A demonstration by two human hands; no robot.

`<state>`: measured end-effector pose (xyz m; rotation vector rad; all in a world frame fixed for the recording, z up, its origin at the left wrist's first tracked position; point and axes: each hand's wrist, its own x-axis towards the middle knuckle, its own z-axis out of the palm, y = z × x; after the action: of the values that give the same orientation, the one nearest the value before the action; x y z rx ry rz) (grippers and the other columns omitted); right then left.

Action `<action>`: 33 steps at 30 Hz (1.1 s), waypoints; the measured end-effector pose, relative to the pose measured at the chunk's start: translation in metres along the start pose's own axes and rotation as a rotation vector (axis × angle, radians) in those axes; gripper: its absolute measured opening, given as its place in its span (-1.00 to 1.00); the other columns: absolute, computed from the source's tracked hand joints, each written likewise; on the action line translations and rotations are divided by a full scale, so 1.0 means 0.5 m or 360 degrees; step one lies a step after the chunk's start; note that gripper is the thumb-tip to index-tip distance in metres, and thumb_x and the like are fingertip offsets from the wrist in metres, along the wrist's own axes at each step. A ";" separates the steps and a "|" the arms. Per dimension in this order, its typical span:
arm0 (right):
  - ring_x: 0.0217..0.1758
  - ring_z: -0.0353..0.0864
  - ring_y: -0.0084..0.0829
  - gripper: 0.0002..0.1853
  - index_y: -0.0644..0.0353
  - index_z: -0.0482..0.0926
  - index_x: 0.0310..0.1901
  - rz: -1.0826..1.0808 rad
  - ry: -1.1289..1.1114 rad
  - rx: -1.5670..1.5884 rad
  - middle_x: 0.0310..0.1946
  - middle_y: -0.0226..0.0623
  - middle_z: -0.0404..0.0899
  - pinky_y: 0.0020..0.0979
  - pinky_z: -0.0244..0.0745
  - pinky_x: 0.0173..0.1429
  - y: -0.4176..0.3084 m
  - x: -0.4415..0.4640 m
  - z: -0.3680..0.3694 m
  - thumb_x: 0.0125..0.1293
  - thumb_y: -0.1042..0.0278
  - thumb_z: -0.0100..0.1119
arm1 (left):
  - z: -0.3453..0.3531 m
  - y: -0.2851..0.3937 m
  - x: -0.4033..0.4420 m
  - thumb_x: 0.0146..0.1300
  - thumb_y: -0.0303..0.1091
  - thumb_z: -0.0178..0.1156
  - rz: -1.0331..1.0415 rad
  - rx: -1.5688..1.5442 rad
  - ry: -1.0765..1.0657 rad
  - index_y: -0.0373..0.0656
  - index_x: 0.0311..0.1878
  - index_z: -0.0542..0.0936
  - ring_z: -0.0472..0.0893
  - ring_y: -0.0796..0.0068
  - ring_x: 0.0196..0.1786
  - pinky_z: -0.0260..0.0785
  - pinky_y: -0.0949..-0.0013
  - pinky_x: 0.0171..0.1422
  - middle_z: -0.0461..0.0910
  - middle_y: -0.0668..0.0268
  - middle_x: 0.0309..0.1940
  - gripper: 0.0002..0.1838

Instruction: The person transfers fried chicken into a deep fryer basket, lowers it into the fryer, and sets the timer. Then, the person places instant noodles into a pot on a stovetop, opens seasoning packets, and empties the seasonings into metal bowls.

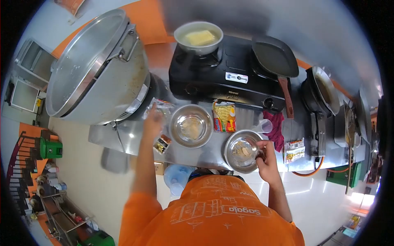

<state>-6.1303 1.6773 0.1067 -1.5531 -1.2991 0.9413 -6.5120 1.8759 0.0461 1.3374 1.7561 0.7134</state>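
Observation:
My left hand point(153, 122) is smeared by motion over the counter, beside a crumpled clear-and-red plastic wrapper point(165, 105). Whether its fingers touch the wrapper cannot be made out. Just below lies a small dark seasoning sachet point(162, 144). My right hand point(267, 163) is closed at the right rim of a steel bowl point(230, 143), thumb and fingers pinched; a small shiny thing between them is unclear. Pale powder and crumbs point(243, 151) lie in that bowl. Another steel bowl point(174, 132) holds pale powder point(191, 128). An instant noodle packet point(224, 116) sits between the bowls.
On the black gas stove point(201, 88), a pot point(198, 50) holds a yellow noodle block point(201, 37), with a square pan point(275, 57) alongside. A huge lidded pot point(127, 78) stands left. Rightward are a clear cup point(265, 125), maroon cloth point(274, 128) and another packet point(294, 151).

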 end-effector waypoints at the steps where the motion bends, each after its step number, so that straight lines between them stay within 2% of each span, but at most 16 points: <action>1: 0.00 0.45 -0.41 -0.53 0.28 0.40 0.06 0.0012 0.0016 0.0001 -0.14 -0.20 0.47 -0.44 0.37 0.12 0.010 -0.003 -0.004 0.05 0.73 -0.04 | 0.006 -0.015 0.001 0.26 -0.15 0.22 0.0005 0.0007 -0.0018 0.07 0.41 0.32 0.66 0.03 -0.05 0.48 0.12 0.02 0.66 0.01 -0.08 -0.36; 3: 0.00 0.46 -0.45 -0.58 0.29 0.42 0.03 0.0242 0.0035 0.0276 -0.10 -0.22 0.49 -0.45 0.38 0.12 0.020 -0.009 -0.009 0.09 0.72 -0.09 | 0.002 -0.063 0.018 0.33 -0.17 0.14 0.0537 0.0893 0.0415 0.04 0.45 0.25 0.62 -0.03 0.03 0.46 0.08 0.05 0.64 0.00 -0.04 -0.37; 5: -0.20 0.57 -0.56 -0.69 0.30 0.45 0.01 0.0386 0.0084 0.0516 -0.13 -0.31 0.58 -0.61 0.48 -0.19 0.004 -0.011 -0.015 0.23 0.70 -0.08 | -0.008 -0.082 0.019 0.36 -0.21 0.09 0.0834 0.0969 0.0705 -0.04 0.37 0.38 0.61 -0.07 0.05 0.44 0.03 0.06 0.63 0.01 -0.01 -0.49; 7: -0.25 0.62 -0.57 -0.72 0.30 0.48 0.04 0.0447 0.0181 0.0593 -0.17 -0.31 0.61 -0.61 0.53 -0.33 0.003 -0.009 -0.024 0.30 0.63 0.04 | -0.023 0.041 -0.055 0.35 -0.23 0.12 0.0692 0.0836 0.0704 -0.12 0.22 0.53 0.66 0.09 -0.05 0.49 0.15 -0.05 0.66 0.05 -0.06 -0.60; 8: -0.21 0.64 -0.54 -0.72 0.31 0.48 0.05 0.0493 0.0207 0.0679 -0.16 -0.29 0.62 -0.58 0.57 -0.33 0.005 -0.008 -0.029 0.30 0.61 0.09 | -0.013 0.087 -0.086 0.35 -0.23 0.12 0.0721 0.0825 0.0649 -0.12 0.22 0.53 0.66 0.09 -0.05 0.49 0.15 -0.05 0.66 0.05 -0.06 -0.60; 10: -0.19 0.67 -0.48 -0.68 0.32 0.49 0.08 0.0395 0.0228 0.0766 -0.18 -0.24 0.63 -0.51 0.67 -0.34 0.014 -0.001 -0.031 0.29 0.58 0.18 | 0.024 0.161 -0.154 0.34 -0.31 0.16 0.0650 0.0254 0.0394 -0.14 0.09 0.60 0.66 0.38 -0.17 0.49 0.36 -0.21 0.68 0.13 -0.11 -0.70; 12: -0.20 0.67 -0.49 -0.67 0.32 0.48 0.08 0.0415 0.0166 0.0876 -0.19 -0.23 0.64 -0.49 0.69 -0.38 0.035 0.000 -0.036 0.28 0.58 0.19 | 0.105 0.212 -0.236 0.36 -0.29 0.18 0.0753 0.0107 0.0055 -0.15 0.10 0.59 0.61 0.64 -0.21 0.42 0.52 -0.23 0.67 0.30 -0.19 -0.70; 16: -0.23 0.65 -0.51 -0.67 0.32 0.46 0.08 0.0345 -0.0018 0.1014 -0.19 -0.24 0.64 -0.45 0.70 -0.48 0.041 -0.003 -0.033 0.28 0.59 0.20 | 0.272 0.290 -0.359 0.30 -0.37 0.25 0.0590 -0.0444 -0.0734 -0.16 0.11 0.60 0.58 0.62 -0.25 0.44 0.48 -0.19 0.64 0.34 -0.22 -0.68; 20: -0.22 0.63 -0.53 -0.71 0.30 0.48 0.05 0.0217 -0.0133 0.1003 -0.22 -0.29 0.64 -0.47 0.68 -0.37 0.051 -0.014 -0.042 0.30 0.58 0.20 | 0.340 0.252 -0.351 0.27 -0.42 0.27 0.0548 -0.0240 -0.1001 -0.22 0.09 0.59 0.62 0.62 -0.30 0.50 0.53 -0.23 0.62 0.33 -0.26 -0.68; 21: -0.23 0.63 -0.55 -0.72 0.30 0.48 0.05 0.0179 -0.0123 0.0953 -0.22 -0.30 0.64 -0.50 0.65 -0.32 0.052 -0.016 -0.048 0.32 0.55 0.20 | 0.347 0.244 -0.351 0.27 -0.42 0.27 0.0551 -0.0234 -0.0995 -0.22 0.09 0.59 0.62 0.62 -0.30 0.50 0.53 -0.23 0.62 0.33 -0.26 -0.68; 23: -0.24 0.63 -0.56 -0.72 0.29 0.49 0.06 0.0251 -0.0152 0.0892 -0.23 -0.31 0.64 -0.52 0.60 -0.28 0.062 -0.020 -0.071 0.33 0.52 0.19 | 0.356 0.235 -0.356 0.28 -0.43 0.26 0.0237 -0.0569 -0.0843 -0.24 0.01 0.61 0.62 0.62 -0.33 0.52 0.56 -0.29 0.61 0.34 -0.27 -0.75; 25: -0.24 0.62 -0.57 -0.72 0.29 0.49 0.07 0.0324 -0.0192 0.0833 -0.23 -0.32 0.65 -0.53 0.56 -0.23 0.076 -0.023 -0.089 0.35 0.49 0.18 | 0.367 0.224 -0.362 0.30 -0.44 0.24 0.0236 -0.0642 -0.0745 -0.26 -0.05 0.60 0.60 0.66 -0.39 0.47 0.63 -0.33 0.62 0.30 -0.27 -0.81; 28: -0.26 0.62 -0.62 -0.78 0.29 0.56 0.00 0.0313 -0.0236 0.0714 -0.28 -0.30 0.68 -0.54 0.51 -0.20 0.096 -0.028 -0.101 0.34 0.47 0.18 | 0.376 0.214 -0.377 0.28 -0.48 0.24 0.0131 -0.0580 -0.0803 -0.24 -0.01 0.59 0.63 0.58 -0.23 0.50 0.59 -0.27 0.61 0.25 -0.14 -0.77; 30: -0.31 0.65 -0.60 -0.86 0.30 0.63 -0.14 0.0052 -0.0145 0.0166 -0.36 -0.25 0.70 -0.51 0.52 -0.22 0.096 -0.023 -0.104 0.29 0.51 0.19 | 0.389 0.220 -0.400 0.22 -0.46 0.28 0.0574 -0.0416 -0.0597 -0.17 0.12 0.54 0.59 0.36 0.05 0.52 0.32 0.10 0.52 0.22 0.12 -0.63; 31: -0.31 0.65 -0.60 -0.86 0.30 0.63 -0.14 0.0031 -0.0189 0.0175 -0.36 -0.25 0.70 -0.51 0.52 -0.22 0.080 -0.019 -0.109 0.29 0.51 0.19 | 0.388 0.233 -0.408 0.22 -0.46 0.28 0.0563 -0.0414 -0.0547 -0.17 0.12 0.54 0.59 0.36 0.05 0.52 0.32 0.10 0.52 0.22 0.12 -0.63; 33: -0.38 0.68 -0.52 -0.88 0.31 0.65 -0.20 0.0000 -0.0392 -0.0098 -0.41 -0.21 0.70 -0.47 0.53 -0.26 0.038 -0.017 -0.121 0.26 0.53 0.21 | 0.380 0.258 -0.426 0.13 -0.44 0.32 0.1349 0.0296 -0.0399 -0.09 0.11 0.57 0.48 0.13 0.22 0.27 0.14 0.38 0.49 0.18 0.19 -0.58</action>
<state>-6.0693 1.6585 0.1087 -1.5188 -1.5113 1.1295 -6.2585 1.7024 0.1064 2.2239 1.0319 0.7797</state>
